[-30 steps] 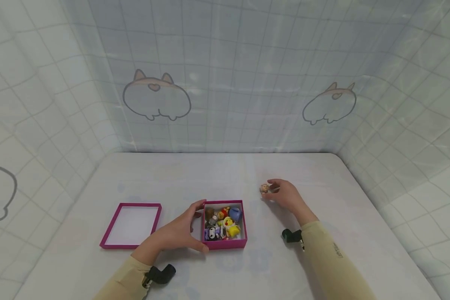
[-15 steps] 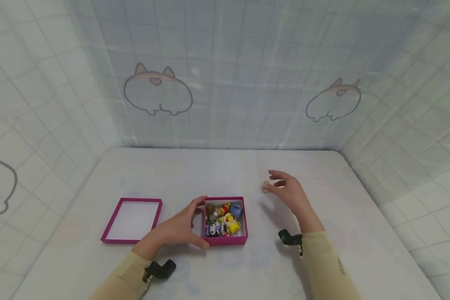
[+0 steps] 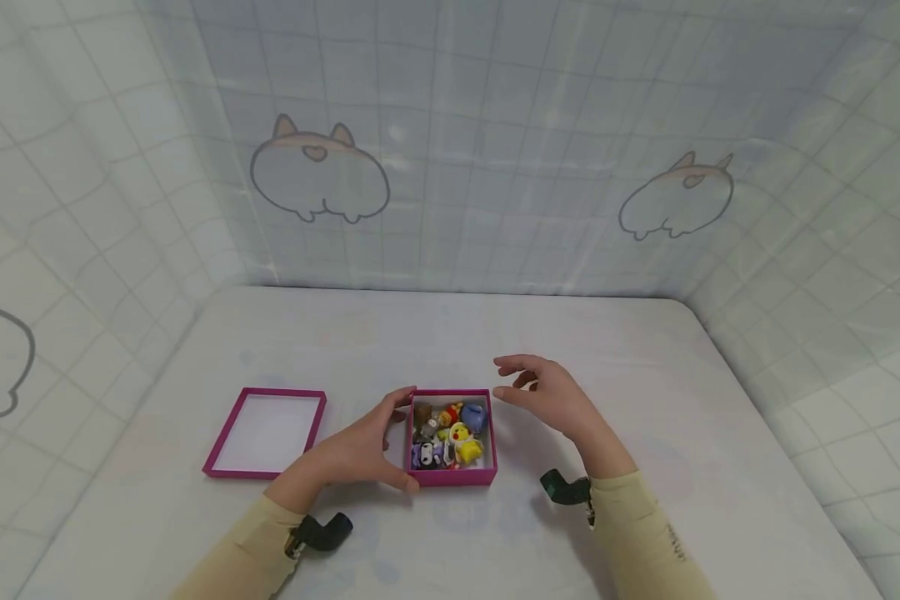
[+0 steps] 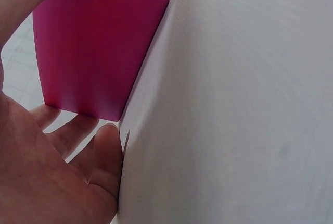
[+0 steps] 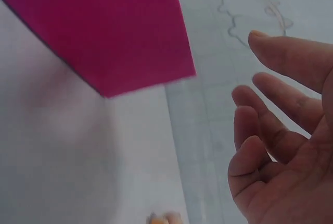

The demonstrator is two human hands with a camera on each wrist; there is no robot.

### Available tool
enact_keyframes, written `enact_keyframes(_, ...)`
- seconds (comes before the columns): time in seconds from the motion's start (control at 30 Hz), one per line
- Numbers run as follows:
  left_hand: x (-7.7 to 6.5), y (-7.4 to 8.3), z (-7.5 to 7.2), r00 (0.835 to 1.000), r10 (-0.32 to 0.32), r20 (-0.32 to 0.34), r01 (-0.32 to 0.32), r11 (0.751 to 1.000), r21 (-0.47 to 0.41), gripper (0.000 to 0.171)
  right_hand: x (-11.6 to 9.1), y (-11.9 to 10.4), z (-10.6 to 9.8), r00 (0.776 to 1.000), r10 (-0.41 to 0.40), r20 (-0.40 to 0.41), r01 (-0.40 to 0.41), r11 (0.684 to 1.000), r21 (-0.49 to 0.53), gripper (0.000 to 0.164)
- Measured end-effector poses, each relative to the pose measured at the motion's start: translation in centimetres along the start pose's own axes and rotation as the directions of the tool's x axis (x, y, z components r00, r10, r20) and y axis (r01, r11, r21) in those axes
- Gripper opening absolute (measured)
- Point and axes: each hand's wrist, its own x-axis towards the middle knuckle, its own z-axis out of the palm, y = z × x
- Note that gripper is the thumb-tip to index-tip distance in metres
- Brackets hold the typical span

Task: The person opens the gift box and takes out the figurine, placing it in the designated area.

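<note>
A magenta box (image 3: 453,477) stands on the table, packed with several small toy figures, among them a yellow one (image 3: 460,433), a blue one (image 3: 473,418) and a purple, black and white one (image 3: 426,455). My left hand (image 3: 360,450) holds the box by its left side, thumb at the near corner and fingertips at the far one; the left wrist view shows the box wall (image 4: 99,52) between them. Beside the box's far right corner hovers my right hand (image 3: 551,396), fingers loosely bent around nothing. A small blurred peach-orange thing (image 5: 165,219) shows at the bottom of the right wrist view.
Left of the box lies a shallow magenta-rimmed lid (image 3: 240,474), white inside, partly behind the left forearm. A grid-patterned curtain (image 3: 495,167) with cartoon animal drawings encloses the table (image 3: 420,333) at the back and sides.
My right hand has moved left from the small figurine on the table towards the box, and that figurine no longer shows in the head view. The left hand stays at the box.
</note>
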Motion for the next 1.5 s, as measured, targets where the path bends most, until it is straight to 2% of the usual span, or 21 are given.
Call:
enact_keyframes(0.17, 0.0, 0.0, -0.1, 1.0, 0.009, 0.005, -0.009, 1.0, -0.009, 0.13, -0.1, -0.6, 1.2, 0.994, -0.075, 0.079, 0.076, 0.997, -0.015, 0.04)
enact_keyframes(0.3, 0.0, -0.1, -0.1, 1.0, 0.016, 0.006, -0.016, 1.0, -0.01, 0.129, -0.3, -1.1, 2.0, 0.988, -0.103, 0.117, 0.109, 0.993, -0.041, 0.04)
enact_keyframes(0.73, -0.1, -0.1, -0.1, 1.0, 0.028, 0.001, -0.028, 1.0, -0.01, 0.128, -0.8, -2.1, 3.4, 0.968, -0.109, 0.226, 0.157, 0.965, -0.209, 0.043)
enact_keyframes(0.93, -0.2, 0.0, -0.1, 1.0, 0.025, 0.002, -0.025, 1.0, 0.001, 0.127, -0.8, -2.3, 3.8, 0.953, -0.158, 0.258, 0.227, 0.938, -0.261, 0.039)
enact_keyframes(1.1, -0.1, -0.1, -0.1, 1.0, 0.03, 0.001, -0.03, 1.0, 0.007, 0.128, -0.9, -2.4, 4.1, 0.948, -0.179, 0.262, 0.256, 0.919, -0.3, 0.039)
enact_keyframes(1.3, 0.0, -0.2, -0.1, 1.0, 0.027, 0.001, -0.027, 1.0, 0.001, 0.129, -0.9, -2.3, 4.4, 0.959, -0.161, 0.235, 0.238, 0.906, -0.349, 0.033)
enact_keyframes(1.5, -0.1, 0.0, -0.1, 1.0, 0.025, 0.004, -0.025, 1.0, -0.002, 0.128, -1.1, -2.8, 4.4, 0.969, -0.149, 0.199, 0.215, 0.903, -0.371, 0.038)
